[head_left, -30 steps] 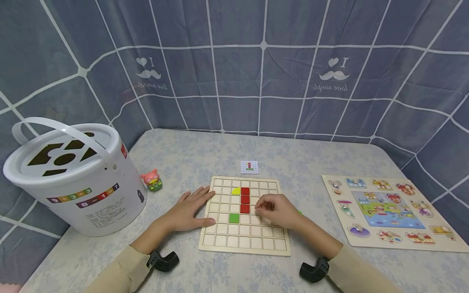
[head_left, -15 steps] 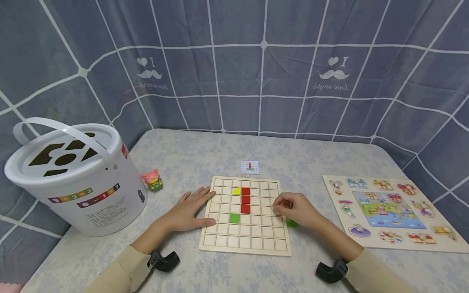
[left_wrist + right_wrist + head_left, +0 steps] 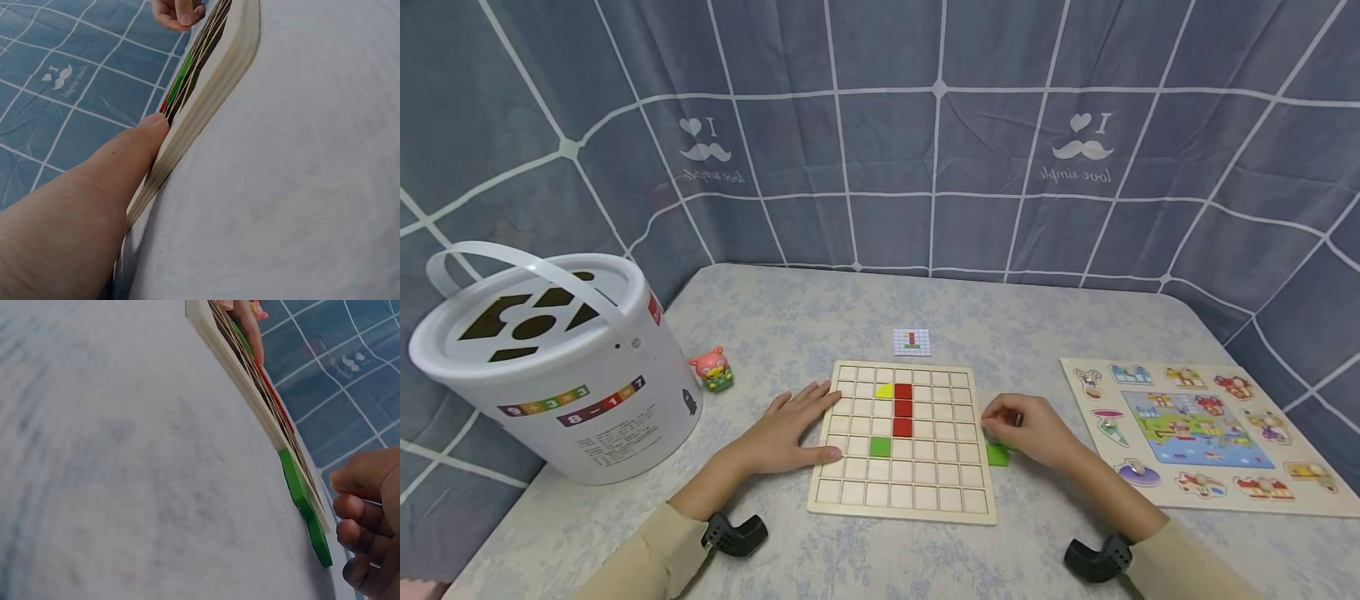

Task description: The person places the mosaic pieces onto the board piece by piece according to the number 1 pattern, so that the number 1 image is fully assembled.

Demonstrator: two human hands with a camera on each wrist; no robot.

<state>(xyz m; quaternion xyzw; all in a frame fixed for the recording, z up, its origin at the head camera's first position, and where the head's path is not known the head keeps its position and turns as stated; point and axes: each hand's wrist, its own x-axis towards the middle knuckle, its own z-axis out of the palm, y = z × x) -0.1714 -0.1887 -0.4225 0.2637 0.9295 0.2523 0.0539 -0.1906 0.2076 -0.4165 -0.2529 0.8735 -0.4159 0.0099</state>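
A wooden grid board (image 3: 902, 502) lies on the table with a yellow piece (image 3: 885, 391), a short column of red square tiles (image 3: 902, 409) and a green square tile (image 3: 881, 447) in its cells. My left hand (image 3: 790, 429) rests flat along the board's left edge, fingers spread. Its thumb touches the rim in the left wrist view. Past the board's right edge is my right hand (image 3: 1026, 429), fingers loosely curled with nothing visible between them. Close by its fingertips, green tiles (image 3: 997, 455) lie against the board, partly hidden by the hand. Their green edges show in the right wrist view.
Behind the board lies a small pattern card (image 3: 912, 342). A white lidded bucket (image 3: 617, 433) stands at left with a pink and green toy figure (image 3: 712, 369) beside it. At right lies a wooden picture puzzle (image 3: 1157, 487). Grey-blue curtain (image 3: 887, 150) surrounds the table.
My right hand has moved rightward from over the board to beyond its right edge, uncovering part of the green tiles. My left hand stays in place.
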